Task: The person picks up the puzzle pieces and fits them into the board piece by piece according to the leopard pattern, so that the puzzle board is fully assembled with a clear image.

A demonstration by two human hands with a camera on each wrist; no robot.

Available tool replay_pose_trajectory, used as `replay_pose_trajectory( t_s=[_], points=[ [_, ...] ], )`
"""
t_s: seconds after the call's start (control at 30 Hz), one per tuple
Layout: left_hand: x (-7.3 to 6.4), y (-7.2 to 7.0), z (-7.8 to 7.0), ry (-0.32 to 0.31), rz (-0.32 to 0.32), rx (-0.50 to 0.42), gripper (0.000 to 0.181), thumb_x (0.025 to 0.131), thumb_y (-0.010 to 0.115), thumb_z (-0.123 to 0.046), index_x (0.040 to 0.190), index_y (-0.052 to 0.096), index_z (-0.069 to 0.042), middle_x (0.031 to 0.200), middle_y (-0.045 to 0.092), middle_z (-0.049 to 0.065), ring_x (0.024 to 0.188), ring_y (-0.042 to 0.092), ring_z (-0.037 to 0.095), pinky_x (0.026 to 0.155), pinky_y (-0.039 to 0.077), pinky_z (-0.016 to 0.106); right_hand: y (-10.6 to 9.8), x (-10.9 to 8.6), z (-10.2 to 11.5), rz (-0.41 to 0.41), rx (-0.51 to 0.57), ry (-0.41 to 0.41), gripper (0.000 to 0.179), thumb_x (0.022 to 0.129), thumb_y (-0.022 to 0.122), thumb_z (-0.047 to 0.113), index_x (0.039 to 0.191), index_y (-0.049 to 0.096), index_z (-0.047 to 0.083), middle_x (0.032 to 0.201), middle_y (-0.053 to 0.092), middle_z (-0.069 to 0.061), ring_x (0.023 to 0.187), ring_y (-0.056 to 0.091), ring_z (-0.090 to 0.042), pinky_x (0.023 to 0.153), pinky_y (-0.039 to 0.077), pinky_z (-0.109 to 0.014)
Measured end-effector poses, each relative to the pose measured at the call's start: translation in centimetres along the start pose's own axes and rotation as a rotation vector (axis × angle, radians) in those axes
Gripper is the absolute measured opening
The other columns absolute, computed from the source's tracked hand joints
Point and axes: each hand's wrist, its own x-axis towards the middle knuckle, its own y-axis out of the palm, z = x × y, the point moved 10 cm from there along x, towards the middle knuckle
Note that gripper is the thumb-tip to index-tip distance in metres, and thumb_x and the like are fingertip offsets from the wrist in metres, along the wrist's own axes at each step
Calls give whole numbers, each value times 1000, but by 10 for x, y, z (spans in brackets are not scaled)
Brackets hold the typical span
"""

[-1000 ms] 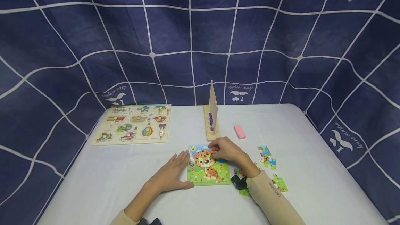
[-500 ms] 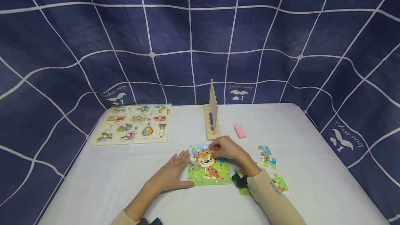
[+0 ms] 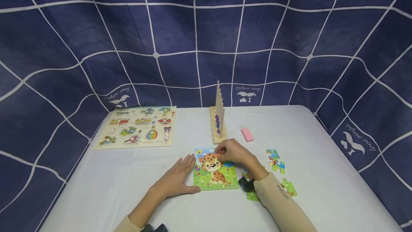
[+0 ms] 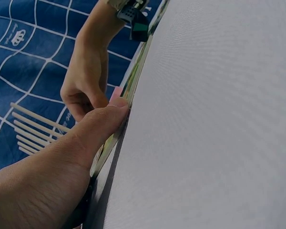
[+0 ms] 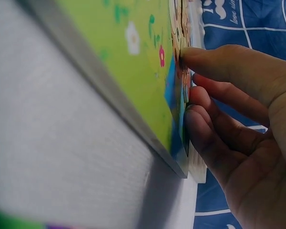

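Observation:
A square jigsaw board [image 3: 210, 185] with a spotted leopard cub on green grass lies on the table in the head view. My left hand [image 3: 178, 179] rests flat beside it, fingers at its left edge and the thumb near its lower left corner. In the left wrist view the left thumb [image 4: 102, 119] lies along the board's edge. Over the board's upper right, my right hand [image 3: 236, 152] pinches a puzzle piece [image 5: 186, 88] between thumb and fingers at the cub's head. The fingers hide most of that piece in the head view.
Loose puzzle pieces [image 3: 277, 167] lie right of the board, some partly under the right forearm. Behind stands a wooden peg rack [image 3: 220, 139] with purple and blue beads. A pink block [image 3: 247, 135] lies near it, and a vehicle knob puzzle [image 3: 135, 127] at back left.
Both hands keep nearly the same places. The pale gap beside the cub's eye, under the right fingers, looks smaller now. The head view has shifted very slightly.

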Motion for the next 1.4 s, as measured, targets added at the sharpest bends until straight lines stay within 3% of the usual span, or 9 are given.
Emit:
replay_pose_trajectory(
  t_s=[0.8, 1.13, 1.4],
  points=[
    [-2, -2, -1, 11, -14, 3, 109, 77, 59, -76, 152, 28, -4, 162, 23, 11, 150, 23, 27, 124, 19, 47, -2, -3, 1, 16, 10, 13, 24, 76, 80, 15, 97, 74, 7, 81, 67, 4, 73, 57, -6, 66, 51, -17],
    [-2, 0, -1, 17, -24, -4, 110, 76, 60, -76, 152, 29, -3, 161, 25, 11, 151, 22, 26, 124, 19, 47, -10, -14, 0, 12, 63, 14, 31, 76, 80, 12, 105, 70, 4, 85, 67, -2, 76, 59, -12, 67, 52, -18],
    [-2, -1, -2, 24, -34, 11, 110, 76, 59, -76, 151, 30, -2, 161, 25, 11, 151, 22, 25, 124, 19, 46, -28, -32, -13, -6, 40, 18, 35, 76, 80, 13, 107, 69, 3, 89, 67, -4, 79, 58, -13, 68, 52, -19]
  ],
)
